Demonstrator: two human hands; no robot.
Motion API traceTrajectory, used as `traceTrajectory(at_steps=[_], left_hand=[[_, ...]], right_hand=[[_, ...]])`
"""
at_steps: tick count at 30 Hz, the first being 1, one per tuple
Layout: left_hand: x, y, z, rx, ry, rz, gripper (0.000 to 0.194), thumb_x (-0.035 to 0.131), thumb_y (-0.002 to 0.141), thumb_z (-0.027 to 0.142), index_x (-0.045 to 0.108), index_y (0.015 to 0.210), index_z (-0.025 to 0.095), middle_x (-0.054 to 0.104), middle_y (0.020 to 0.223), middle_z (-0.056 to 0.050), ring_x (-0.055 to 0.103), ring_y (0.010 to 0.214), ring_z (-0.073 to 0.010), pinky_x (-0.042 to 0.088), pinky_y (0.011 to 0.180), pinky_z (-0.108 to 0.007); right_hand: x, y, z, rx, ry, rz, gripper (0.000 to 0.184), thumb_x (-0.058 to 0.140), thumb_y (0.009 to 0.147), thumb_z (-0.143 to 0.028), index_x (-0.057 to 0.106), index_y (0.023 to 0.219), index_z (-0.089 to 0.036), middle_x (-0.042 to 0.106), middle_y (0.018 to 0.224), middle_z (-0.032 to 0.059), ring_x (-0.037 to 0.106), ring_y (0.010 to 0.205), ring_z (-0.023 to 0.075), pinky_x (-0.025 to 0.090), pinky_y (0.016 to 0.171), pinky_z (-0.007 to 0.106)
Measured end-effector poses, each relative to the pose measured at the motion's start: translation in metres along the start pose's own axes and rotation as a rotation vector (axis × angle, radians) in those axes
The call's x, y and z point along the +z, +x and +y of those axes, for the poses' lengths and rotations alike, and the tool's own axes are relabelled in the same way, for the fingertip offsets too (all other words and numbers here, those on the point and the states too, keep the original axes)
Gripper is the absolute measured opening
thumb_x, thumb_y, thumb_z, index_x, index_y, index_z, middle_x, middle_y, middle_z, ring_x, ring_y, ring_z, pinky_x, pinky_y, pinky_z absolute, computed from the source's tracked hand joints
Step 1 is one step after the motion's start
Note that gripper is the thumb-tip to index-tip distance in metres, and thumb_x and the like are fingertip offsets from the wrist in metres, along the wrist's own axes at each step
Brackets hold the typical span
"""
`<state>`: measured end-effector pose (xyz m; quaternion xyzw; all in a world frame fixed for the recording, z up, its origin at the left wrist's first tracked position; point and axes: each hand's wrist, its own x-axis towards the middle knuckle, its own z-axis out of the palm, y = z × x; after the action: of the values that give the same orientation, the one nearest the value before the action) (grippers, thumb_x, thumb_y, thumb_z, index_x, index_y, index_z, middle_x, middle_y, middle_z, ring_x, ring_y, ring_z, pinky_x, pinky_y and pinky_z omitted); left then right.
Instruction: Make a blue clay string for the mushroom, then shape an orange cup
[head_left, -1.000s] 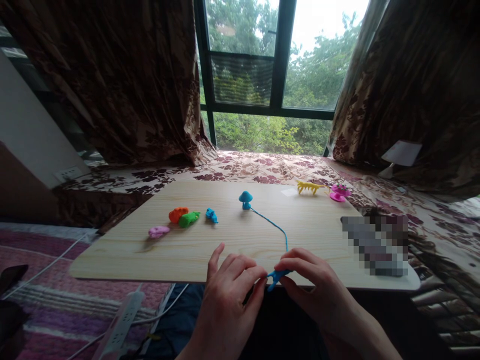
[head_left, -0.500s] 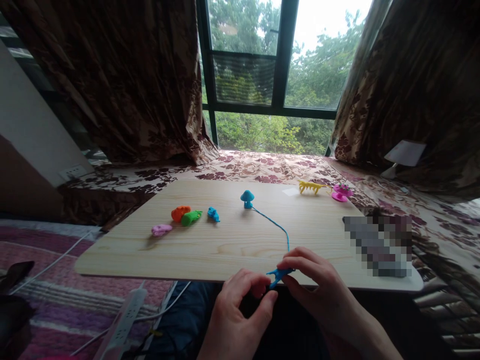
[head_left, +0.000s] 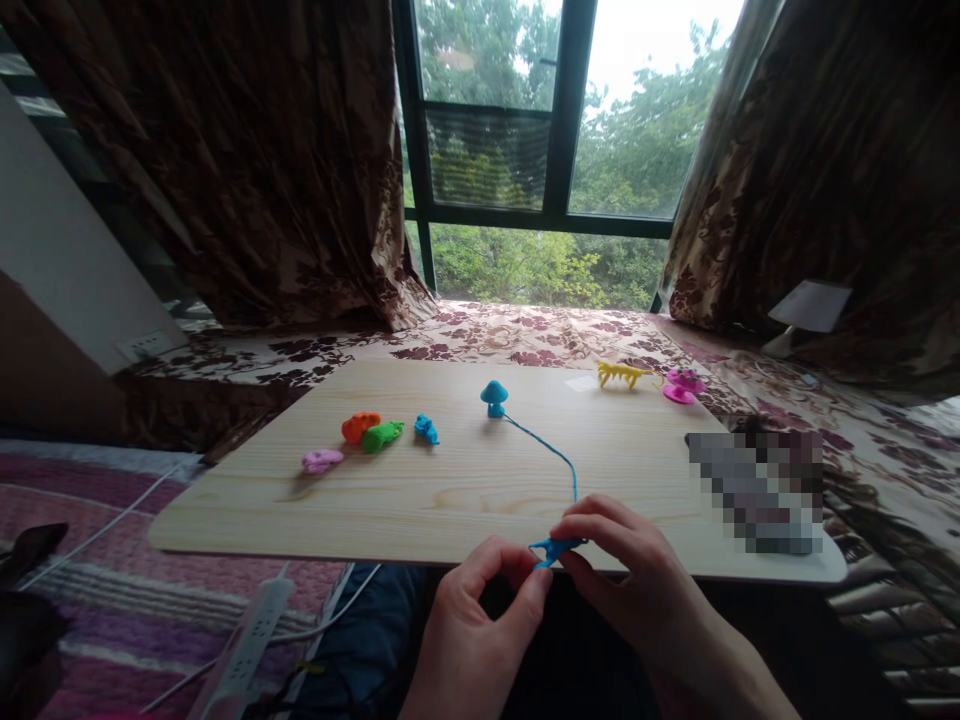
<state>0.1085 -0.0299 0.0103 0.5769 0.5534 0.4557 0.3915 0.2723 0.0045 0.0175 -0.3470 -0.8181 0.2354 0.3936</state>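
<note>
Over the table's front edge I hold a small blue clay figure (head_left: 556,549) with thin prongs on its left end. My right hand (head_left: 637,560) grips its right end between thumb and fingers. The thumb and index finger of my left hand (head_left: 484,615) pinch a prong at the lower left. A twisted blue clay string (head_left: 551,447) runs from near my right fingers to a blue clay mushroom (head_left: 493,397) standing on the table. Where the string meets the figure is hidden by my right hand.
On the wooden table (head_left: 450,520) lie orange (head_left: 360,427), green (head_left: 383,437), pink (head_left: 322,461) and blue clay lumps (head_left: 426,430) at left. A yellow clay animal (head_left: 619,375) and pink clay piece (head_left: 683,385) stand back right. A blurred-out object (head_left: 757,490) lies right; a power strip (head_left: 247,640) is below left.
My left hand drew back from the blue figure, turned with its fingers curled in, and now pinches a lower prong. My right hand kept its hold. The view shifted slightly.
</note>
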Motion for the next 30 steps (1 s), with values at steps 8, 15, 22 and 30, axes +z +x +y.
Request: traceTrajectory(at_steps=[8, 15, 22, 30], left_hand=[[-0.004, 0.002, 0.001, -0.033, 0.070, -0.046, 0.018, 0.053, 0.076, 0.034, 0.057, 0.067, 0.018, 0.055, 0.065, 0.003, 0.051, 0.066, -0.0125, 0.038, 0.064, -0.022], [-0.002, 0.002, -0.002, -0.022, 0.069, -0.028, 0.018, 0.053, 0.077, 0.034, 0.058, 0.068, 0.019, 0.057, 0.065, 0.002, 0.052, 0.066, -0.0128, 0.041, 0.063, -0.022], [0.000, -0.003, -0.005, 0.228, 0.210, 0.195, 0.008, 0.060, 0.073, 0.024, 0.060, 0.081, 0.022, 0.057, 0.070, 0.002, 0.055, 0.071, -0.0148, 0.043, 0.071, -0.028], [0.002, -0.001, -0.011, 0.630, 0.492, 0.355, 0.019, 0.062, 0.070, 0.013, 0.061, 0.085, 0.024, 0.059, 0.081, 0.000, 0.054, 0.081, -0.0166, 0.034, 0.093, -0.042]], right_hand=[[0.003, 0.001, -0.002, 0.000, -0.024, 0.010, 0.021, 0.053, 0.080, -0.009, 0.058, 0.095, -0.022, 0.057, 0.088, 0.0020, 0.054, 0.080, 0.0144, 0.043, 0.071, 0.028], [0.010, -0.001, -0.001, -0.001, -0.028, 0.039, 0.020, 0.053, 0.078, -0.009, 0.058, 0.093, -0.022, 0.058, 0.087, 0.0016, 0.054, 0.080, 0.0149, 0.043, 0.071, 0.028], [0.008, 0.001, 0.001, 0.025, -0.046, 0.073, 0.018, 0.053, 0.079, -0.011, 0.058, 0.093, -0.022, 0.057, 0.087, 0.0018, 0.054, 0.081, 0.0146, 0.044, 0.071, 0.028], [0.009, 0.000, -0.002, 0.025, -0.050, 0.054, 0.017, 0.053, 0.080, -0.011, 0.058, 0.092, -0.022, 0.058, 0.087, 0.0021, 0.054, 0.080, 0.0148, 0.044, 0.071, 0.028]])
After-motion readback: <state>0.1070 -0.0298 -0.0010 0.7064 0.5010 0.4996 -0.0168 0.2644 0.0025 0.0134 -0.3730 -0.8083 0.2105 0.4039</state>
